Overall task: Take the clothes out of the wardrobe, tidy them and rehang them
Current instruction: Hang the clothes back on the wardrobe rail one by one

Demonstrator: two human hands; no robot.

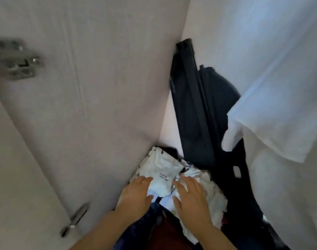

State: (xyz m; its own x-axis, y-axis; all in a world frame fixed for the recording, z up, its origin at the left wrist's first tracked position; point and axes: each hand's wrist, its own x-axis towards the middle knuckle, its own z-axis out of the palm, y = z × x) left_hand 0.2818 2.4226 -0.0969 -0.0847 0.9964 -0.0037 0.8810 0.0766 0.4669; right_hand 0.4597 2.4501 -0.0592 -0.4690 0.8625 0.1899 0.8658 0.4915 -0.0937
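Low in the wardrobe (103, 78) corner lies a crumpled white garment (163, 175), the left hand (136, 193) on its left side and the right hand (192, 197) on its right, fingers (144, 179) straight, spread, gripping nothing

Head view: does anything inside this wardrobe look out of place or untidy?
Yes. A crumpled heap of clothes lies at the bottom instead of hanging, with the left hand and right hand resting on it. A black object leans askew in the back corner beside a hanging white garment.
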